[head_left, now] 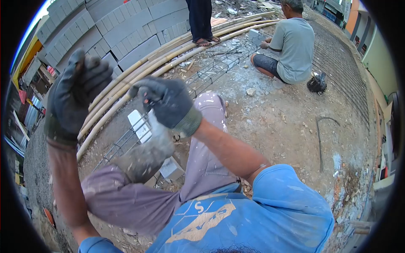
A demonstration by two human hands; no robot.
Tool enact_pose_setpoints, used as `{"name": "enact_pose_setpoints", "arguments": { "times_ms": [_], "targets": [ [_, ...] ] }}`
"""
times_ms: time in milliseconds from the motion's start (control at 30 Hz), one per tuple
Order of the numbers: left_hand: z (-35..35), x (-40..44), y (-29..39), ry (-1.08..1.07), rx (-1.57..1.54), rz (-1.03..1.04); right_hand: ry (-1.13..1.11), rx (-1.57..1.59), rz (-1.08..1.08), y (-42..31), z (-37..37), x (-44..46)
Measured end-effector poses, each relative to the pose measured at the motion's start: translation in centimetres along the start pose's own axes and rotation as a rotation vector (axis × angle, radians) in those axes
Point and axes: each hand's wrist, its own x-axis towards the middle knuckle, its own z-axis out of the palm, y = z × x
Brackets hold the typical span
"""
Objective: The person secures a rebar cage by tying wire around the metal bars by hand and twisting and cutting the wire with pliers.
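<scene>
My left hand (pixel 78 95), in a dark glove, is raised at the left with its fingers apart and nothing visible in it. To its right, my right hand (pixel 166 101) has its gloved fingers curled together; what they hold, if anything, is too small and blurred to tell. Below the hands, a long steel rebar cage (pixel 120 147) runs past my bent legs, partly hidden by my boot. A white block (pixel 139 125) lies at the cage, just below and left of my right hand. Another pale block (pixel 171 168) sits between my legs.
Bamboo poles (pixel 126 84) lie beyond the cage, before stacked grey blocks (pixel 130 25). One person (pixel 295 46) sits at the cage's far end; another person (pixel 200 19) stands by the poles. Rebar mesh (pixel 341 63), a black bag (pixel 317 83) and a bent rod (pixel 319 141) lie rightward.
</scene>
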Motion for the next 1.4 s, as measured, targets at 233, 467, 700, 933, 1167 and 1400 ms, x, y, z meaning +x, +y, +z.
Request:
{"name": "enact_pose_setpoints", "arguments": {
  "times_ms": [233, 467, 700, 933, 1167, 1400],
  "targets": [
    [0.2, 2.6, -1.2, -0.319, 0.740, 0.146, 0.045, -0.022, -0.014, 1.9, -9.3, 3.2],
    [-3.6, 13.7, -13.4, -0.368, 0.652, -0.170, -0.019, -0.465, 0.517, 9.8, -19.4, 7.0],
    [-10.4, 24.8, -44.4, -0.386, 1.197, -0.624, -0.073, -0.436, 1.133, 24.8, -24.6, -0.4],
    [-10.3, 27.9, -60.1, -0.213, 1.418, -0.662, 0.172, -0.064, 1.380, 37.2, -24.7, -12.7],
    [-7.0, 30.2, -62.6, -0.177, 1.141, -0.968, 0.583, 0.181, 1.320, 42.8, -18.7, -20.7],
    [-7.5, 28.7, -64.1, -0.015, 0.779, -0.847, 0.536, 0.149, 1.314, 41.3, -18.6, -18.7]
  ]
}}
